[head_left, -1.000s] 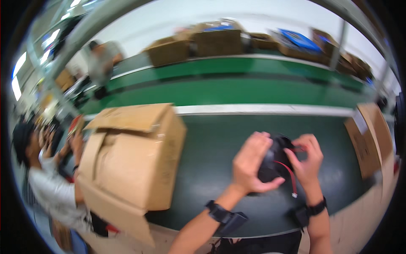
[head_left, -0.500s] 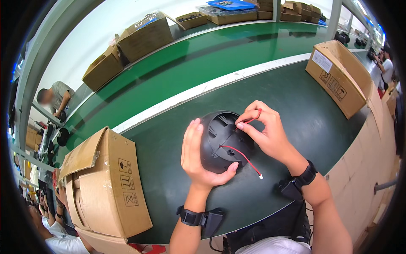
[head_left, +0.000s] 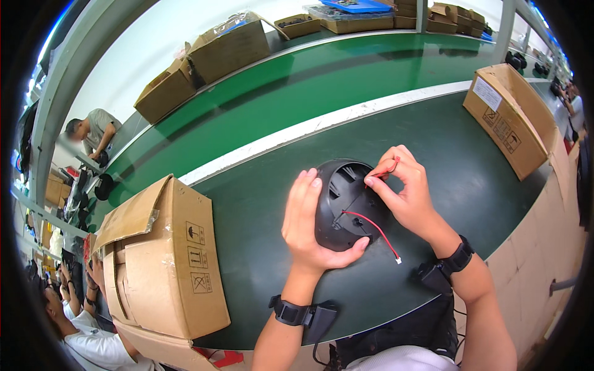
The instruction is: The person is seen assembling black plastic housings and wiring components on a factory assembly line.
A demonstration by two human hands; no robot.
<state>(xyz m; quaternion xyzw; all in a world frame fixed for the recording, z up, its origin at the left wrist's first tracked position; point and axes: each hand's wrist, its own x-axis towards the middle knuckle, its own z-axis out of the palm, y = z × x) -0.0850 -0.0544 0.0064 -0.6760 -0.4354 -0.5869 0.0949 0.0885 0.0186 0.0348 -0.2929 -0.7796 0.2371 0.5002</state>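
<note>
One black housing (head_left: 356, 201) sits against the left grip (head_left: 304, 232).

The bright view bows toward dark edges.

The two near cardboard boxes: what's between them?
In the head view: a black rounded shell, a white-tipped red wire, the left hand and the right hand, over dark tabletop.
</note>
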